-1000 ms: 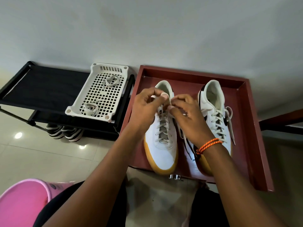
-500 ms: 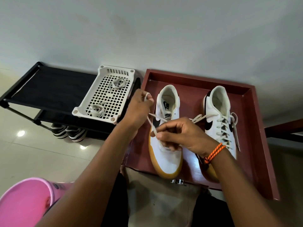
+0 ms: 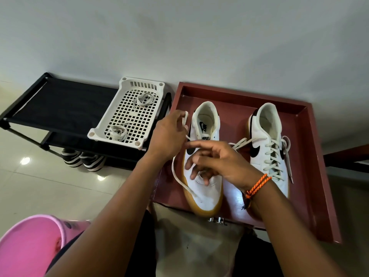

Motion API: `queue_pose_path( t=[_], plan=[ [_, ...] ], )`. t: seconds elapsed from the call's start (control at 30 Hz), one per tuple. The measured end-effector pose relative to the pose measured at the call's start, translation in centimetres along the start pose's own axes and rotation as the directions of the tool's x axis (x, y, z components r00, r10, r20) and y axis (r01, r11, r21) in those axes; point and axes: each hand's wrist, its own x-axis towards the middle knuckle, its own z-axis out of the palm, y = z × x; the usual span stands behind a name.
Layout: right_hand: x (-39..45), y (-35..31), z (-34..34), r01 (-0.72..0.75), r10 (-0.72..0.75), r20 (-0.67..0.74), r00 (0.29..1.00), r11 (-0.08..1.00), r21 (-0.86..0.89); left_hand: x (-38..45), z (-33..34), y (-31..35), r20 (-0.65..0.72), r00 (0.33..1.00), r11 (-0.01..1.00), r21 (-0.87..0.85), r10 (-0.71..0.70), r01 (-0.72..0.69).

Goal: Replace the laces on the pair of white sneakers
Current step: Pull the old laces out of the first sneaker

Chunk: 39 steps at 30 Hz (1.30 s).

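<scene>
Two white sneakers with gum soles stand in a dark red tray [image 3: 317, 176]. The left sneaker [image 3: 205, 124] has its lace [image 3: 177, 176] pulled loose; one strand loops down to its toe, another runs right across the tray. My left hand [image 3: 169, 136] pinches the lace end beside the shoe's collar. My right hand [image 3: 215, 162] hovers over the shoe's eyelets with fingers spread, hiding them. The right sneaker [image 3: 269, 140] is fully laced.
A white perforated basket [image 3: 127, 114] holding two coiled laces sits on a black shoe rack [image 3: 50, 104] to the left. Striped shoes [image 3: 81, 160] stand under the rack. A pink bucket [image 3: 30, 242] is at the bottom left. A wall runs behind.
Both hands undid the knot on the left sneaker. My left hand drew the lace out to the left, and my right hand opened over the eyelets.
</scene>
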Motion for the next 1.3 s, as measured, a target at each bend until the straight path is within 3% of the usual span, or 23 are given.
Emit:
queue_pose_path(
  t=[0.1,0.2,0.27,0.43,0.57,0.77,1.03,1.2,1.3],
  plan=[
    [0.1,0.0,-1.0,0.1,-0.123,-0.264,0.957,0.99,-0.099,-0.3,0.1,0.2,-0.083,0.989,0.984,0.135,0.124,-0.112],
    [0.3,1.0,-2.3,0.073,-0.322,-0.508,0.799,0.891,-0.449,-0.8,0.4,0.9,-0.142,0.974,0.976,0.155,0.177,-0.154],
    [0.3,1.6,-2.9,0.011,-0.374,-0.481,0.793,0.798,-0.602,-0.9,0.7,1.3,-0.152,0.972,0.984,0.054,0.178,-0.171],
    [0.0,2.3,-2.7,-0.109,-0.237,-0.384,0.892,0.712,-0.694,-0.8,1.2,1.1,-0.11,0.977,0.982,-0.033,0.182,-0.186],
    [0.1,2.3,-2.8,-0.112,-0.244,-0.401,0.883,0.721,-0.684,-1.4,1.1,1.8,-0.007,0.986,0.984,-0.057,0.168,-0.168],
    [0.2,2.3,-2.6,-0.079,-0.311,-0.439,0.843,0.736,-0.672,-2.0,2.6,1.3,0.215,0.955,0.965,0.117,0.207,-0.235],
    [0.3,2.4,-2.6,-0.072,-0.333,-0.443,0.832,0.728,-0.682,-1.8,3.6,1.6,0.184,0.958,0.971,0.05,0.222,-0.235],
    [0.2,2.3,-3.1,-0.082,-0.326,-0.439,0.837,0.719,-0.69,-1.2,3.2,1.4,0.175,0.968,0.973,-0.173,0.181,-0.151],
    [0.1,2.3,-3.2,-0.095,-0.315,-0.445,0.838,0.719,-0.689,-1.1,2.8,1.7,0.2,0.98,0.885,-0.457,0.007,0.087]
  ],
)
